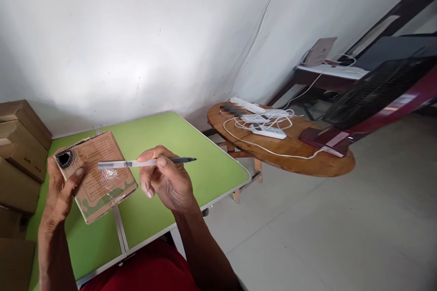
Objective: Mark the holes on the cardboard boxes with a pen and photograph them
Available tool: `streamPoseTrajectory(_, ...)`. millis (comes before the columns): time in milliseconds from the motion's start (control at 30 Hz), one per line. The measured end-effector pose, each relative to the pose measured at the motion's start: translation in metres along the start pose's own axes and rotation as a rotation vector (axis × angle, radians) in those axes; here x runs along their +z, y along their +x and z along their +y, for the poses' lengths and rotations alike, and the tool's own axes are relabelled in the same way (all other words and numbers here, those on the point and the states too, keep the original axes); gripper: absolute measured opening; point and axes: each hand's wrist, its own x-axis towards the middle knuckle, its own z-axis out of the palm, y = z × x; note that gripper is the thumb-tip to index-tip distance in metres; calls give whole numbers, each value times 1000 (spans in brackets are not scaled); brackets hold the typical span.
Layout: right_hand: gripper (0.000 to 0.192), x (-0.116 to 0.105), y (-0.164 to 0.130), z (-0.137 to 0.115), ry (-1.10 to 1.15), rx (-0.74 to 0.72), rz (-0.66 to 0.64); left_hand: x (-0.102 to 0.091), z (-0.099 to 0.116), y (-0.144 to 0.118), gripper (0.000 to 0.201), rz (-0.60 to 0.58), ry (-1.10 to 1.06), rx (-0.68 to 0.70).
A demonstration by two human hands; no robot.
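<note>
My left hand (60, 191) grips a flat brown cardboard box (99, 177) by its near-left corner, thumb on its top face, holding it tilted above the green folding table (205, 163). The box has printed text, a dark round hole at one corner and a patch of clear tape. My right hand (165, 181) holds a pen (146, 163) level between thumb and fingers. The pen's clear end reaches over the box and its dark end points right.
Brown cardboard boxes (20, 141) are stacked at the left edge. A round wooden table (290, 150) to the right carries white power strips and cables (266, 125). A dark red fan (372, 95) leans beyond it. White wall behind, pale tiled floor at right.
</note>
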Motion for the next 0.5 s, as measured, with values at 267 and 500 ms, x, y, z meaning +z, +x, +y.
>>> streamPoseTrajectory(267, 39, 6, -3, -5, -79, 22, -195, 1, 1, -1, 61, 2, 0, 23)
streamPoseTrajectory(500, 53, 5, 5, 6, 94, 166, -396, -1, -2, -1, 58, -29, 11, 17)
